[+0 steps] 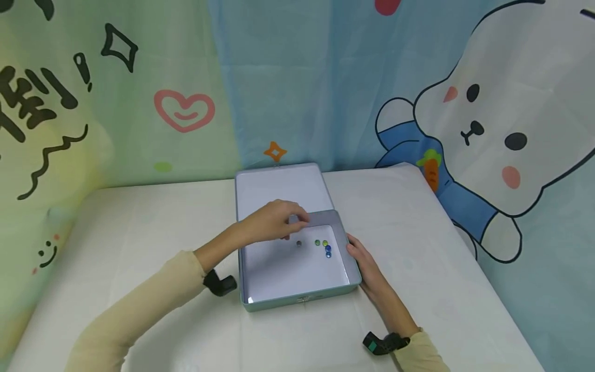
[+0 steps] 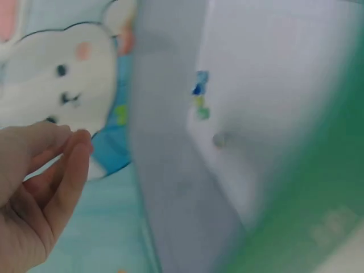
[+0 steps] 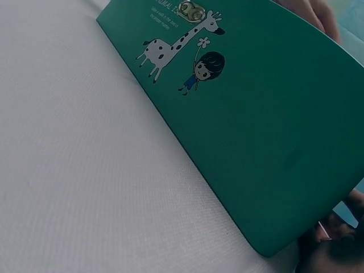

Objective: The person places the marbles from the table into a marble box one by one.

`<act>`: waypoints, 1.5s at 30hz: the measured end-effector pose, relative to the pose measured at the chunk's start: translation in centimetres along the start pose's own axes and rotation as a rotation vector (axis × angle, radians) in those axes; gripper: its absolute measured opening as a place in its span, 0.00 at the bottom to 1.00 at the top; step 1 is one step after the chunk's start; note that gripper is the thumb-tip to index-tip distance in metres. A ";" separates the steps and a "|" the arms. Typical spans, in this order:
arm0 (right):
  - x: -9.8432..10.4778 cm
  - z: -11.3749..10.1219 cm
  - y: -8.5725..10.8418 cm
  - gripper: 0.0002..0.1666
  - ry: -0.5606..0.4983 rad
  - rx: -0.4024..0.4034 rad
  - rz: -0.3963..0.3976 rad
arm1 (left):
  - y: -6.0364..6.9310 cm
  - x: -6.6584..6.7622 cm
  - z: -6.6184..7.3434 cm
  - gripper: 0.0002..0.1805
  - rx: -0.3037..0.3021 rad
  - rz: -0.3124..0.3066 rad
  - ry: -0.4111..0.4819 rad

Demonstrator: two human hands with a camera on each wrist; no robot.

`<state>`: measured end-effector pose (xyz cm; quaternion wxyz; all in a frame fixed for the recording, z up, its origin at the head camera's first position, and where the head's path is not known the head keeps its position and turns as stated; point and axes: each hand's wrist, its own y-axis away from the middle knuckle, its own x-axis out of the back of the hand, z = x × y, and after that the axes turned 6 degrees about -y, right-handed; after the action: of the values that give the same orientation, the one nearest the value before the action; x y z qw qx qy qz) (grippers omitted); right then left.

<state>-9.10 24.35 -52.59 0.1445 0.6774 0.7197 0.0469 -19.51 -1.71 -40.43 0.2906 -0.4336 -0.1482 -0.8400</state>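
A hinged tin box (image 1: 297,298) lies with its lid (image 1: 283,188) folded back. Several glass marbles sit inside: a greyish marble (image 1: 299,243) by itself, a green marble (image 1: 317,242), a yellow-green marble (image 1: 325,243), and two blue marbles (image 1: 328,248) touching. Above the box's far part hovers my left hand (image 1: 278,220), fingers bent and tips close to the thumb. In the left wrist view its fingertips meet; whether anything is between them is hidden. My right hand (image 1: 364,262) grips the box's right side, with its fingers partly hidden by the wall.
A white cloth (image 1: 186,222) covers the table under the box. Behind hangs a printed curtain (image 1: 288,77) with a large cartoon bear. The box's green front (image 3: 256,131) carries a giraffe picture and a metal clasp (image 3: 191,11).
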 end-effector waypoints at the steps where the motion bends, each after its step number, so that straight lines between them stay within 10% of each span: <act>1: -0.1 0.0 0.0 0.36 0.001 -0.001 0.003 | 1.4 0.7 -0.2 0.10 0.021 0.023 0.033; 11: -0.2 0.1 0.0 0.37 0.026 -0.001 -0.004 | 18.1 1.3 -5.8 0.13 0.434 0.316 0.199; 19: 0.1 0.2 0.1 0.39 0.012 -0.007 0.000 | 25.6 -1.2 -8.4 0.17 0.623 0.455 0.165; 32: -0.2 0.1 0.1 0.38 0.016 -0.011 0.009 | 26.2 -2.5 -9.6 0.17 0.677 0.452 0.180; 45: -0.3 -0.1 0.2 0.38 0.024 0.000 0.001 | 25.3 -3.8 -10.0 0.13 0.583 0.483 0.023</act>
<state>-8.96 24.09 -52.38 0.1358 0.6771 0.7212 0.0552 -8.62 -25.29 -49.44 0.5930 -0.3455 -0.2713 -0.6748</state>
